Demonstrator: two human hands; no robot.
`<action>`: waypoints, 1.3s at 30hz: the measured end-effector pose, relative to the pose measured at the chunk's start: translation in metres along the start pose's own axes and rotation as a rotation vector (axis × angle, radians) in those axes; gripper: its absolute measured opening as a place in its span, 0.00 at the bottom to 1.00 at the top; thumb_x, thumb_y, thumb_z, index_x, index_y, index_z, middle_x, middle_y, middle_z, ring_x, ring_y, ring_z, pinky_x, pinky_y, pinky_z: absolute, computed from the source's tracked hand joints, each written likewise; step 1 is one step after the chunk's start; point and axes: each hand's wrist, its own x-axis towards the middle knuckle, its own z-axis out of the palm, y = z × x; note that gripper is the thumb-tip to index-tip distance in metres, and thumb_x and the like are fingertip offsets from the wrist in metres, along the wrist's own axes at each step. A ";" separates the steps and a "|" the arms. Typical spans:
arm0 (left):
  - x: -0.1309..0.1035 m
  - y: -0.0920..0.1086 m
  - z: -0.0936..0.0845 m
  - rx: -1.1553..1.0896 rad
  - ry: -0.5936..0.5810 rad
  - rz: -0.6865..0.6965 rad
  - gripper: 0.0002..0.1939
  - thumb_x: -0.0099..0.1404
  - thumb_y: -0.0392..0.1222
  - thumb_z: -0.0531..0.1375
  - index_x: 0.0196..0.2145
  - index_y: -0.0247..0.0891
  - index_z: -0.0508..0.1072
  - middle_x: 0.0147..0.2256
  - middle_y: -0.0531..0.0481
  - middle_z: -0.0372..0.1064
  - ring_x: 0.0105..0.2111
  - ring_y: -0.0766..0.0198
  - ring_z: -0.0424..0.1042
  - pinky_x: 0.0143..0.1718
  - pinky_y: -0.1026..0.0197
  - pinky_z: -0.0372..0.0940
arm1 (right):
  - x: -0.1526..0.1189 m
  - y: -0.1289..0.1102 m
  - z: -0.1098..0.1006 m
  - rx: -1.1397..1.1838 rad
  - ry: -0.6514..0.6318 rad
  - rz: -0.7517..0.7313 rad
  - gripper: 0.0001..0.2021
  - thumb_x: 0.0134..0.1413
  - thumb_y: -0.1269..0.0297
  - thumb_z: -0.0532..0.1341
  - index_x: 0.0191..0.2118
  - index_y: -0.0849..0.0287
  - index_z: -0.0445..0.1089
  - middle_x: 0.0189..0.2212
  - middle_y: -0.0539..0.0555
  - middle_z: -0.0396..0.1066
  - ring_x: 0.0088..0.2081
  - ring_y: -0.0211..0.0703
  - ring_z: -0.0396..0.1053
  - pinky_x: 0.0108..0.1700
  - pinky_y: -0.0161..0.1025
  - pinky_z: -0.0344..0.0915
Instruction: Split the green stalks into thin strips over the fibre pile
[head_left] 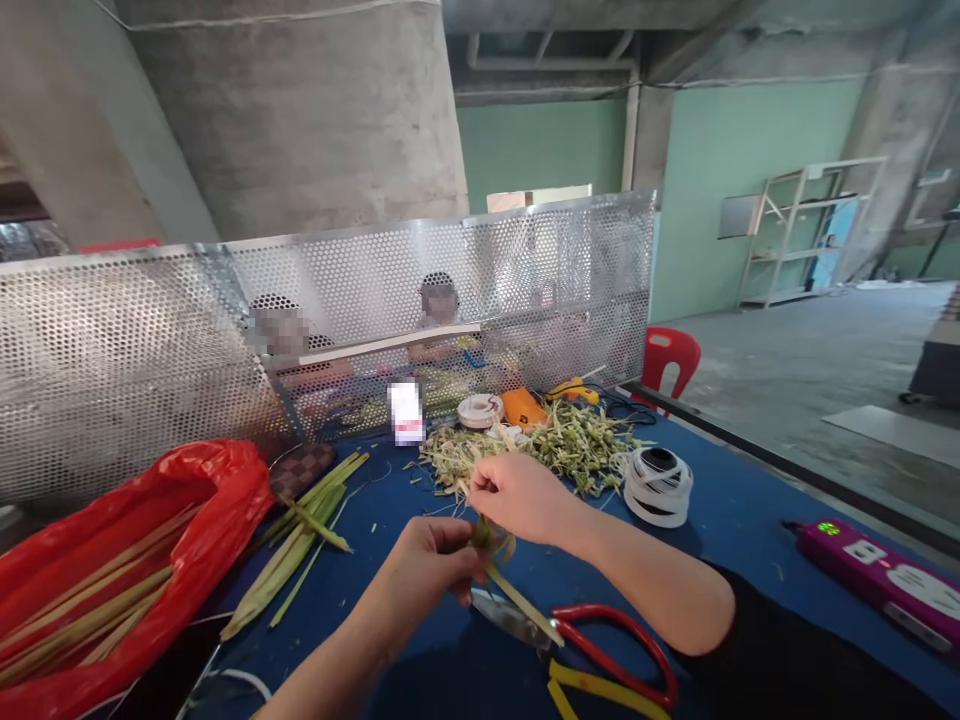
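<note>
My left hand (427, 560) is closed, thumb and fingers pinching a folded or knotted green-yellow leaf strip (521, 596). One long pale end of the strip hangs down to the right. My right hand (525, 497) curls just above, its fingers closed on the upper part of the same strip; the fingertips are partly hidden. Below both hands lie scissors (517, 622) with metal blades, one red handle and one wrapped in yellow. Beyond my right hand is a heap of small knotted leaf pieces (589, 440).
Long leaves (300, 555) lie on the blue tabletop (390, 500), beside a red plastic bag (236, 500) holding more. A white spool (658, 485), purple power strip (874, 575), tape roll (480, 411) and orange packet (523, 408) surround the heap. A perforated metal screen (360, 280) separates two people opposite.
</note>
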 end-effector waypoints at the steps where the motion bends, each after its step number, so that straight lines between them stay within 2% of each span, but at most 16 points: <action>1: -0.001 0.001 0.001 0.020 -0.003 -0.008 0.07 0.49 0.39 0.59 0.18 0.34 0.72 0.17 0.54 0.65 0.16 0.70 0.61 0.21 0.66 0.56 | 0.000 0.001 -0.001 0.014 -0.036 0.014 0.08 0.41 0.72 0.58 0.17 0.59 0.65 0.15 0.48 0.64 0.19 0.34 0.57 0.23 0.33 0.49; 5: -0.002 -0.001 0.005 0.119 -0.012 0.002 0.08 0.49 0.36 0.56 0.15 0.35 0.70 0.16 0.55 0.62 0.16 0.70 0.59 0.20 0.67 0.54 | 0.003 0.009 -0.004 0.132 -0.202 0.074 0.09 0.40 0.71 0.56 0.15 0.59 0.66 0.14 0.50 0.68 0.17 0.35 0.62 0.21 0.32 0.55; 8: -0.003 -0.007 0.006 0.202 -0.066 0.012 0.08 0.50 0.35 0.55 0.18 0.35 0.72 0.16 0.55 0.62 0.17 0.70 0.59 0.20 0.67 0.54 | 0.006 0.013 -0.003 0.254 -0.244 0.104 0.08 0.40 0.71 0.56 0.16 0.60 0.66 0.16 0.51 0.70 0.16 0.33 0.62 0.20 0.31 0.58; 11: -0.003 -0.009 0.008 0.226 -0.153 -0.017 0.08 0.51 0.36 0.56 0.18 0.36 0.72 0.17 0.55 0.64 0.17 0.70 0.60 0.20 0.67 0.55 | 0.008 0.013 0.000 0.391 -0.193 0.131 0.07 0.42 0.71 0.55 0.17 0.60 0.63 0.16 0.49 0.69 0.15 0.31 0.60 0.20 0.30 0.57; 15: -0.004 -0.005 0.005 0.148 -0.172 -0.051 0.08 0.49 0.34 0.55 0.16 0.36 0.72 0.17 0.54 0.65 0.18 0.70 0.63 0.21 0.68 0.57 | 0.008 0.007 0.007 0.534 -0.095 0.138 0.08 0.46 0.73 0.52 0.20 0.59 0.59 0.16 0.48 0.67 0.18 0.32 0.67 0.22 0.29 0.59; 18: -0.004 -0.002 0.001 0.080 -0.191 -0.063 0.07 0.49 0.35 0.57 0.20 0.35 0.75 0.18 0.54 0.67 0.18 0.70 0.64 0.22 0.67 0.58 | 0.006 0.003 0.013 0.585 -0.050 0.110 0.08 0.47 0.73 0.52 0.21 0.59 0.59 0.16 0.47 0.66 0.19 0.32 0.67 0.25 0.30 0.62; 21: -0.003 -0.002 -0.001 -0.012 -0.171 -0.091 0.08 0.51 0.41 0.62 0.25 0.34 0.77 0.20 0.53 0.68 0.17 0.70 0.64 0.22 0.67 0.60 | 0.005 0.004 0.019 0.588 -0.017 0.058 0.06 0.49 0.72 0.53 0.24 0.58 0.59 0.17 0.47 0.68 0.20 0.34 0.68 0.26 0.31 0.64; 27: 0.002 -0.013 0.002 -0.183 -0.049 -0.141 0.23 0.49 0.57 0.65 0.28 0.30 0.77 0.17 0.55 0.62 0.13 0.72 0.60 0.19 0.66 0.61 | 0.005 0.011 0.026 0.482 0.038 -0.055 0.05 0.52 0.68 0.53 0.27 0.58 0.61 0.19 0.49 0.70 0.24 0.36 0.68 0.28 0.32 0.64; 31: 0.003 -0.016 0.007 -0.240 0.002 -0.090 0.23 0.48 0.57 0.66 0.27 0.30 0.77 0.16 0.58 0.57 0.12 0.75 0.54 0.18 0.65 0.61 | 0.000 0.010 0.029 0.406 0.054 -0.131 0.06 0.55 0.66 0.53 0.28 0.57 0.61 0.21 0.48 0.70 0.25 0.36 0.68 0.30 0.33 0.64; 34: 0.002 -0.017 0.010 -0.220 -0.016 -0.093 0.21 0.48 0.55 0.66 0.25 0.30 0.77 0.15 0.58 0.56 0.13 0.74 0.52 0.19 0.64 0.62 | -0.004 0.007 0.031 0.395 0.037 -0.174 0.06 0.57 0.66 0.52 0.29 0.56 0.60 0.22 0.48 0.69 0.26 0.36 0.68 0.32 0.34 0.64; 39: 0.004 -0.020 0.012 -0.195 -0.049 -0.089 0.18 0.49 0.53 0.66 0.25 0.32 0.77 0.14 0.58 0.56 0.13 0.74 0.53 0.17 0.65 0.60 | -0.004 0.006 0.031 0.423 -0.064 -0.241 0.06 0.58 0.67 0.51 0.30 0.56 0.57 0.21 0.46 0.65 0.25 0.36 0.65 0.32 0.33 0.63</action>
